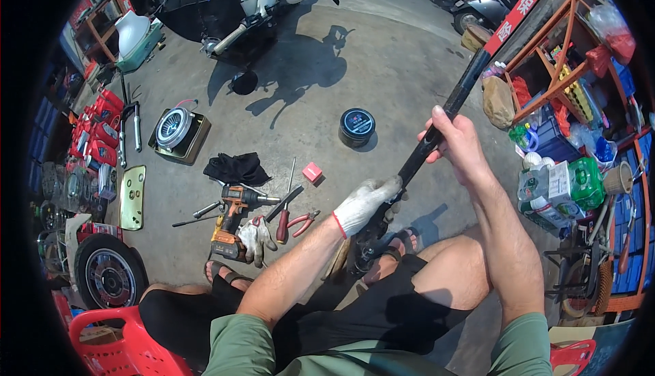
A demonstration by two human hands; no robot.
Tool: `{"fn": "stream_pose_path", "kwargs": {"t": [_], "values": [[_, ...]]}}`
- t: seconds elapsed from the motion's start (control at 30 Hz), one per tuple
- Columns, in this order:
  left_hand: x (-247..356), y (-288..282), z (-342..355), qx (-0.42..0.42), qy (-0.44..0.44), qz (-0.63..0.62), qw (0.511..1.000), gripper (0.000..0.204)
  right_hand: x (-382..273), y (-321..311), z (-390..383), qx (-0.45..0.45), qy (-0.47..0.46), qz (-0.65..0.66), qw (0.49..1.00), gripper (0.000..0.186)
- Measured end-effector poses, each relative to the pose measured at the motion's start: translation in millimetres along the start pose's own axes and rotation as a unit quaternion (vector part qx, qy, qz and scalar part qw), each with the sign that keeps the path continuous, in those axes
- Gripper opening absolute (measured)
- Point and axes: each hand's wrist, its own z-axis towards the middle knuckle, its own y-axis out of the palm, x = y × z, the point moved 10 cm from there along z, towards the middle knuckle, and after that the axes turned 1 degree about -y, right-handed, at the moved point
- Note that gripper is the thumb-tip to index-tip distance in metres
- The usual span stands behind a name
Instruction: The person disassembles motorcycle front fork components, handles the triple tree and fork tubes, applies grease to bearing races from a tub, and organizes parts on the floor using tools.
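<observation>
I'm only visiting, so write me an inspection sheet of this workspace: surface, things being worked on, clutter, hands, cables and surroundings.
Surface: grey concrete floor, partly shadowed.
Things in hand: long black tube, slanting up to the right.
Clutter: power tool, pliers, screwdriver, black cloth, black jar.
Hands: gloved left hand closed around the tube; bare right hand grips it higher up.
Cables: thin pinkish line, perhaps a wire, by the round metal part.
Surroundings: wheel, red chair, orange shelving.
</observation>
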Motion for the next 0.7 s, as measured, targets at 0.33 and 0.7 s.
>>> {"fn": "stream_pose_path", "kwargs": {"t": [0.33, 0.7], "values": [[36, 13, -15, -0.108, 0.104, -0.004, 0.989, 0.064, -16, -27, 1, 0.017, -0.038, 0.046, 0.998, 0.046], [30, 11, -13, -0.009, 0.085, 0.147, 0.985, 0.035, -13, -13, -8, 0.008, -0.034, 0.047, 0.998, 0.044]]}}
